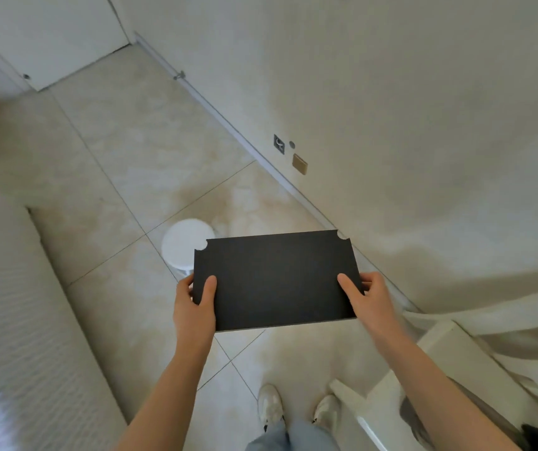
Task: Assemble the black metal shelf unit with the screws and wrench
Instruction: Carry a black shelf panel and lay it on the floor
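Black shelf panel (notched far corners): held level above tiled floor, left hand and right hand gripping its near corners, thumbs on top; white round stool beneath.

We are looking at open tiled floor running through the middle and upper left of the frame. A white round stool is standing below the far left corner of the black panel we are holding. The wall is closing off the right. A pale ribbed surface is blocking the left edge, and a white furniture piece is crowding the lower right.
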Available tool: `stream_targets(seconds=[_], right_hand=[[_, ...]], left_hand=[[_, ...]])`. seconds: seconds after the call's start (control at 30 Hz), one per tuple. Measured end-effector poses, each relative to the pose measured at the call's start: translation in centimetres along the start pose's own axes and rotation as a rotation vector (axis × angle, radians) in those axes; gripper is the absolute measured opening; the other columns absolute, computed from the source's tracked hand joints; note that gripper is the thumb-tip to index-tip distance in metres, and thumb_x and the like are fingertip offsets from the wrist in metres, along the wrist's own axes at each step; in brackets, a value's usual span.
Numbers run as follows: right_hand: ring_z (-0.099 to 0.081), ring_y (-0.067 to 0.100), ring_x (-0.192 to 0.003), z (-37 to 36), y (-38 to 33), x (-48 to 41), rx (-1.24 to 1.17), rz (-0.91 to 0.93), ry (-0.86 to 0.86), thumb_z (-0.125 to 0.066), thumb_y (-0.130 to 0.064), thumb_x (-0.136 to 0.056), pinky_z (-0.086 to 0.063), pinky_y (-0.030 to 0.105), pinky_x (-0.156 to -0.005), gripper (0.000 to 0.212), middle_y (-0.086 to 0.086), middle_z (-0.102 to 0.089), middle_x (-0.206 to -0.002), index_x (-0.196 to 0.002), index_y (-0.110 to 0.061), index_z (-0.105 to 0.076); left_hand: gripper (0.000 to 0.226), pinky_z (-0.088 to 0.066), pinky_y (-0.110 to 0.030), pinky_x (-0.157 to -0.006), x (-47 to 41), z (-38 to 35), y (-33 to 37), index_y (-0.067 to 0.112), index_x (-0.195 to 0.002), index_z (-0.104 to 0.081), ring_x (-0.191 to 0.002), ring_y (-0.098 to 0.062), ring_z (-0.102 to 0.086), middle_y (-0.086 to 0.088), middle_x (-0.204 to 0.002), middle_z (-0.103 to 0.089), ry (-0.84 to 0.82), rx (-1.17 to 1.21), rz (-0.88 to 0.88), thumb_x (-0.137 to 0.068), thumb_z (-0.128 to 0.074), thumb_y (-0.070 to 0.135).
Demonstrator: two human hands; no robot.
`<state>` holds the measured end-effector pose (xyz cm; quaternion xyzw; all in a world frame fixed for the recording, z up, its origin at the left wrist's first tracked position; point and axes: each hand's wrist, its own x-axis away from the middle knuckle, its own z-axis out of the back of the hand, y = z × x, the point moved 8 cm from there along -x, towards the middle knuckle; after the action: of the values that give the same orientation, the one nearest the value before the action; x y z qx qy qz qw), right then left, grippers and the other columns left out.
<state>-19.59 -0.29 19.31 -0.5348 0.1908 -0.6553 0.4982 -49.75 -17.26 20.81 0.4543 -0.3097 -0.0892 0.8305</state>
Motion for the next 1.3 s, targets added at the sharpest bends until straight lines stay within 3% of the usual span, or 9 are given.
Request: stream_targets(seconds=[0.3,0.57,0.73,0.9,1.07,1.3], right_hand=[[-0.059,0.005,-0.092,-6.1,-7.7,-1.5,0.060,0.106,-0.105,-0.068,-0.043,-0.088,-0.045,0.021,-0.064,0.032,-0.011,-0.059,-0.104,-0.107,-0.024,-0.051],[-0.058,0.008,-0.094,-14.2,-16.5,-6.5,0.172,0.210,-0.272,-0.067,-0.041,-0.089,-0.046,0.021,-0.068,0.036,-0.008,-0.056,-0.103,-0.112,-0.020,-0.050],[-0.060,0.009,-0.093,-19.8,-21.1,-8.2,0.259,0.261,-0.417,-0.066,-0.040,-0.090,-0.050,0.024,-0.070,0.037,-0.005,-0.058,-0.107,-0.114,-0.020,-0.048],[-0.060,0.013,-0.096,-26.2,-24.3,-8.8,0.321,0.279,-0.536,-0.064,-0.038,-0.093,-0.052,0.030,-0.079,0.036,-0.001,-0.057,-0.110,-0.119,-0.024,-0.044],[-0.062,0.013,-0.095,-32.7,-26.3,-8.2,0.341,0.286,-0.613,-0.066,-0.035,-0.092,-0.050,0.027,-0.072,0.035,-0.002,-0.060,-0.107,-0.117,-0.021,-0.046],[-0.062,0.013,-0.094,-43.0,-28.1,-6.6,0.363,0.252,-0.668,-0.066,-0.034,-0.092,-0.048,0.024,-0.067,0.036,-0.002,-0.061,-0.107,-0.118,-0.019,-0.047]], left_hand=[[0.046,-0.054,-0.026,-0.068,-1.9,6.2,0.1,0.026,-0.141,-0.042,-0.094,-0.009,-0.062,0.005,-0.117,-0.057,0.157,0.120,0.076,-0.101,-0.052,0.045],[0.050,-0.047,-0.019,-0.062,-5.7,9.2,1.2,0.022,-0.144,-0.041,-0.090,-0.003,-0.059,0.005,-0.117,-0.056,0.322,0.211,0.167,-0.101,-0.054,0.043],[0.051,-0.047,-0.018,-0.064,-7.2,11.6,2.2,0.021,-0.144,-0.042,-0.093,-0.008,-0.059,0.003,-0.123,-0.057,0.441,0.256,0.216,-0.100,-0.054,0.044],[0.051,-0.046,-0.019,-0.066,-9.0,14.5,2.1,0.022,-0.142,-0.045,-0.092,-0.002,-0.058,0.004,-0.121,-0.057,0.551,0.297,0.262,-0.099,-0.056,0.045],[0.055,-0.056,-0.039,-0.090,-11.2,18.6,1.3,0.019,-0.144,-0.044,-0.107,-0.018,-0.062,0.002,-0.125,-0.058,0.621,0.327,0.301,-0.098,-0.056,0.047],[0.057,-0.054,-0.041,-0.094,-16.5,25.9,-0.3,0.015,-0.144,-0.043,-0.110,-0.020,-0.060,0.000,-0.128,-0.057,0.670,0.335,0.330,-0.098,-0.056,0.045]])
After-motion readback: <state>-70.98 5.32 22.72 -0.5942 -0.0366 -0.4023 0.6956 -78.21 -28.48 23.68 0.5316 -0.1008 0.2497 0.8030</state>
